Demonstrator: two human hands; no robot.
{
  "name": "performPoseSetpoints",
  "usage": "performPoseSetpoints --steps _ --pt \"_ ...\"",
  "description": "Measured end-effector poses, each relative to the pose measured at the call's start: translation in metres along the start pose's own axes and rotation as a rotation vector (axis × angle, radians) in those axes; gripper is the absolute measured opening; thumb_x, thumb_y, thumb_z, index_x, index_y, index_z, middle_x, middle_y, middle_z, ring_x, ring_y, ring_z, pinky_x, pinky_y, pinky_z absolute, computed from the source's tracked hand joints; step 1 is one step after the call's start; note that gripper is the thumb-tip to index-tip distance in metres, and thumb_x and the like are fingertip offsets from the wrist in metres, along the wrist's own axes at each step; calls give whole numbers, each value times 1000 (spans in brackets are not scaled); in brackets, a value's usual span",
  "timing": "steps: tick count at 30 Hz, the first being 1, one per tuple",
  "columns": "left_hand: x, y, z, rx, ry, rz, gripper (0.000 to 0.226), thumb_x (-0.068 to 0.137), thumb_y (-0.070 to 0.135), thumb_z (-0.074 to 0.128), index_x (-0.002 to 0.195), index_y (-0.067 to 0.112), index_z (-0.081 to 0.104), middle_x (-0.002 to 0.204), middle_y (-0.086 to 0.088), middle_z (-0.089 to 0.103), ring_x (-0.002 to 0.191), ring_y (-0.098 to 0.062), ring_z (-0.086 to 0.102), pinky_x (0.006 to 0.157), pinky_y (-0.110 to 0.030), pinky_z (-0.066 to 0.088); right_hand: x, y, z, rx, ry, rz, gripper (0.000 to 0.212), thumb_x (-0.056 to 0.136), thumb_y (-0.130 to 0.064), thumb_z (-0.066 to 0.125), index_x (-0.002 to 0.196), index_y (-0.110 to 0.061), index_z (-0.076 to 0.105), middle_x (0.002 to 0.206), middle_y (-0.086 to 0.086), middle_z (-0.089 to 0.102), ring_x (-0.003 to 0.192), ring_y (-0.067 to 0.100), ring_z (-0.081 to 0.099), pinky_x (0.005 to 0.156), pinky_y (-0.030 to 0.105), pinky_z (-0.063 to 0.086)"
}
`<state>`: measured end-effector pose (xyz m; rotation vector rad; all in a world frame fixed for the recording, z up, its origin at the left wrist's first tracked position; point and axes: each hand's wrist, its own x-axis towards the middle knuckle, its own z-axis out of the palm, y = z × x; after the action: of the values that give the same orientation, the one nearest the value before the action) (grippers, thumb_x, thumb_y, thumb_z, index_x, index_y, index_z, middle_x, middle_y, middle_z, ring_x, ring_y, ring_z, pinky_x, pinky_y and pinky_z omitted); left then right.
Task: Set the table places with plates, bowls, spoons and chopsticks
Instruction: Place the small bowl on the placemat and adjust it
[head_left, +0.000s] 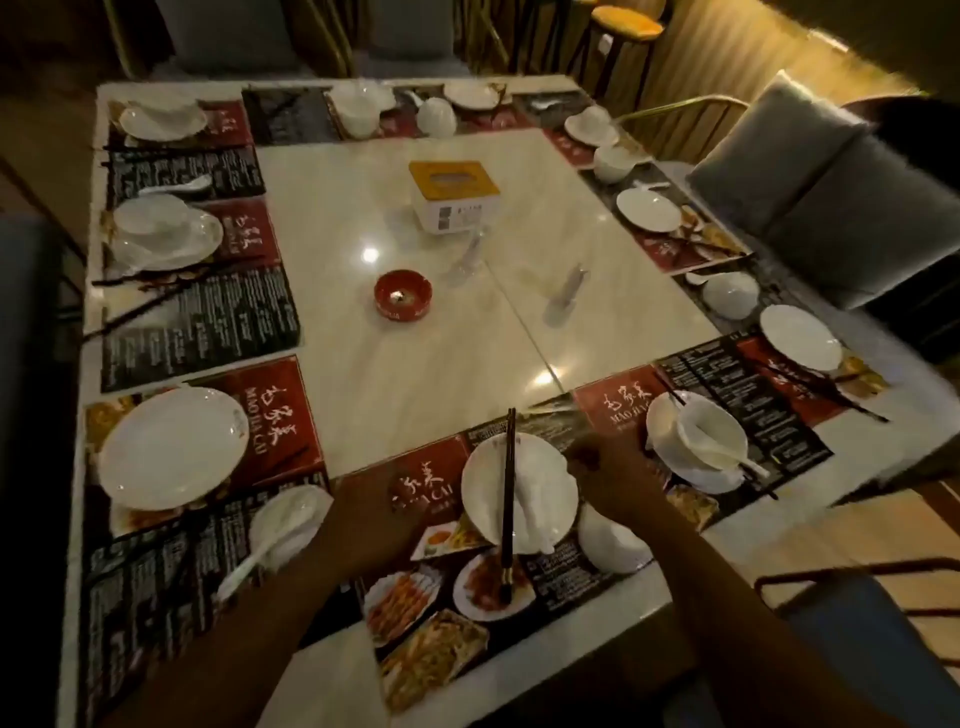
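The table is ringed with printed menu mats, and most places already carry white crockery, so the job looks well advanced but uneven. Along the left side, two places have a bowl on a plate with chopsticks beside them. The near-left plate is bare, its bowl and spoon lying apart on the next mat. The far and right sides hold plates and bowls that look loosely placed, some bowls apparently upside down; blur hides the detail.

At the near edge, the middle plate carries a pair of chopsticks laid across it, and an upturned bowl sits just beside it. The near-right bowl already holds a spoon on its plate.

The left hand rests on the mat, seemingly holding nothing. The right hand is at the plate's right rim; whether it grips anything I cannot tell.
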<state>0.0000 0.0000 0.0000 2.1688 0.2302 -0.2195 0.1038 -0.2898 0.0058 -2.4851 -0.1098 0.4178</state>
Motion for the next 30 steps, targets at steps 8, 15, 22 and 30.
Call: performPoseSetpoints --steps 8,15,22,30 --pt "17 2 44 29 9 -241 27 88 22 66 113 31 60 88 12 67 71 -4 65 63 -28 57 48 26 -6 -182 -91 -25 14 90 -8 63 96 -16 71 88 -3 70 78 11 64 76 29 56" --pt "28 -2 65 93 -9 -250 19 88 23 67 106 27 65 88 15 64 73 -1 61 63 -20 49 39 25 6 -88 -61 35 17 90 -5 65 88 -22 64 85 -2 66 76 14 64 68 26 57" --pt "43 10 99 74 12 -223 27 87 21 71 114 20 69 97 7 71 83 -5 63 75 -22 52 23 21 42 -117 -123 42 10 88 -15 71 97 -18 71 92 -4 70 79 6 63 72 13 45" --pt "70 33 132 126 5 -349 39 84 37 72 117 16 67 103 -1 72 97 -19 68 81 -28 54 25 33 48 -145 -163 20 8 91 -14 67 93 -21 69 85 -10 65 76 3 58 65 5 37"
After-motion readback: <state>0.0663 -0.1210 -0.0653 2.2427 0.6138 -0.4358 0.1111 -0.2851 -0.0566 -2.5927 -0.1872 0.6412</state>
